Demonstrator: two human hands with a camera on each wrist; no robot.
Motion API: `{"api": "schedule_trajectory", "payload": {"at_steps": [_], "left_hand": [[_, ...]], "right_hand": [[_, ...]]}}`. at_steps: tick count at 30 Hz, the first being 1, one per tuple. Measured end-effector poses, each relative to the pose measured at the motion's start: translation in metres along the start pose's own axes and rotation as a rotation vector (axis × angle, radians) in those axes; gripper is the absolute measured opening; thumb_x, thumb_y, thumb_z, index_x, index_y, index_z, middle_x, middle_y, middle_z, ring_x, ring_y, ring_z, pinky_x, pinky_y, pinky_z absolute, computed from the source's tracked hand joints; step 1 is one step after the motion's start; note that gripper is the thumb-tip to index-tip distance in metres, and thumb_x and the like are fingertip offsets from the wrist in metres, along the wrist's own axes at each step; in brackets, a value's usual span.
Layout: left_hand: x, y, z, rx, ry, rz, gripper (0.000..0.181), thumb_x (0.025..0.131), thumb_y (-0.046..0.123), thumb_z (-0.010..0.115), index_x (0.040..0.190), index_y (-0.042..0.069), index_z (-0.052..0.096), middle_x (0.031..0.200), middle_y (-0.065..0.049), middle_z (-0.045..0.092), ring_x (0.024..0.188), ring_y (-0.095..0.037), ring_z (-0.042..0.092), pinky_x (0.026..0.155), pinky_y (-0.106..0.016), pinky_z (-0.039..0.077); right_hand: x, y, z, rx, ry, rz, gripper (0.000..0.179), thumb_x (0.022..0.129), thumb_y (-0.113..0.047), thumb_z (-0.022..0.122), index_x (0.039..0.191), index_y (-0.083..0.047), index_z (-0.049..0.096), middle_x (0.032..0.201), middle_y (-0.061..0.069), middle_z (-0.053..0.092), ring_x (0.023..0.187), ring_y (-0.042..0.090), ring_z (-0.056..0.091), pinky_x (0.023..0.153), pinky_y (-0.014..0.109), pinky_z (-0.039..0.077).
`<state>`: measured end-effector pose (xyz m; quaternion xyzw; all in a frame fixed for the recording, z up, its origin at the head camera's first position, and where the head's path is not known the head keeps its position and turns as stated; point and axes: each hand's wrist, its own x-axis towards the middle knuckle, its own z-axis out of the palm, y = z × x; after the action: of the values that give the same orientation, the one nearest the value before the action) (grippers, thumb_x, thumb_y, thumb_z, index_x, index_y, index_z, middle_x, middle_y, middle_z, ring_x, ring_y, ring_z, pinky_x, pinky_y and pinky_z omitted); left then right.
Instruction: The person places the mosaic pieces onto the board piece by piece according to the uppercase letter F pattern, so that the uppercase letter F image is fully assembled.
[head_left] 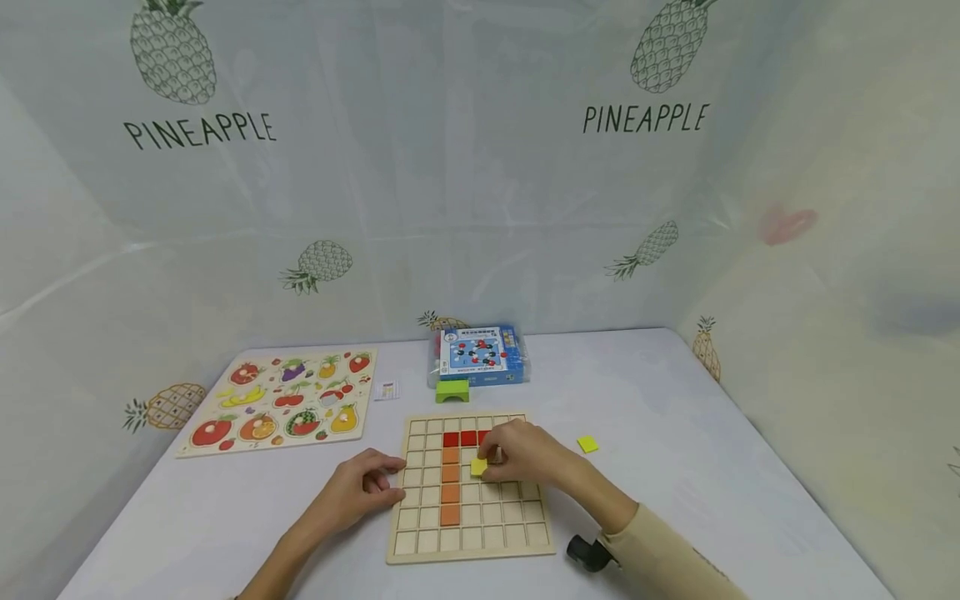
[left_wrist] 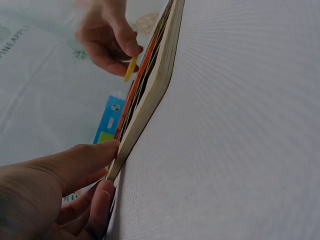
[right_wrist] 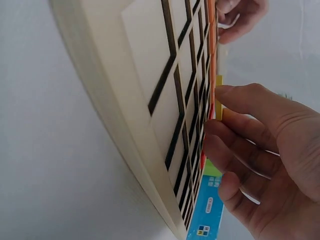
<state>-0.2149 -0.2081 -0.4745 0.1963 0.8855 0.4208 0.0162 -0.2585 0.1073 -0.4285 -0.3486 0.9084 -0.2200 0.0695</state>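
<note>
A pale wooden grid board (head_left: 420, 546) lies in front of me, with a column of orange tiles (head_left: 450, 493) and a row of red tiles (head_left: 459, 438) set in its cells. Between thumb and fingers my right hand (head_left: 525, 452) pinches a yellow square tile (head_left: 478, 468), close over the cells right of the orange column. That tile (right_wrist: 219, 97) appears edge-on in the right wrist view. My left hand (head_left: 360, 485) holds the board's left edge, its thumb and fingertips at the rim. Another yellow tile (head_left: 588, 444) lies on the table, right of the board.
Behind the board stand a green arched block (head_left: 452, 391) and a blue and white box (head_left: 480, 357). A fruit puzzle board (head_left: 281, 400) lies at the back left, with a small printed card (head_left: 387, 390) beside it. A black object (head_left: 588, 553) shows by the right sleeve.
</note>
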Motion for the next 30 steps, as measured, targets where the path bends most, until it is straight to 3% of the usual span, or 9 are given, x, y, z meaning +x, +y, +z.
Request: {"api": "schedule_trajectory", "payload": {"at_steps": [13, 30], "left_hand": [[0.0011, 0.0006, -0.0002, -0.001, -0.007, 0.005, 0.038, 0.081, 0.026, 0.080, 0.115, 0.009, 0.070, 0.099, -0.003, 0.064, 0.070, -0.001, 0.053, 0.062, -0.018, 0.048], [0.0003, 0.0005, -0.0004, 0.007, -0.006, 0.001, 0.039, 0.081, 0.027, 0.080, 0.115, 0.010, 0.070, 0.099, -0.002, 0.064, 0.071, -0.001, 0.054, 0.062, -0.018, 0.048]], "right_hand": [[0.0081, -0.0072, 0.0057, -0.048, -0.004, -0.039, 0.018, 0.083, -0.025, 0.079, 0.098, -0.016, 0.075, 0.089, -0.006, 0.071, 0.076, 0.004, 0.058, 0.068, 0.014, 0.047], [0.0097, -0.0094, 0.0073, -0.058, -0.018, -0.022, 0.018, 0.082, -0.025, 0.080, 0.097, -0.016, 0.075, 0.090, -0.006, 0.069, 0.079, 0.003, 0.057, 0.071, 0.016, 0.047]]}}
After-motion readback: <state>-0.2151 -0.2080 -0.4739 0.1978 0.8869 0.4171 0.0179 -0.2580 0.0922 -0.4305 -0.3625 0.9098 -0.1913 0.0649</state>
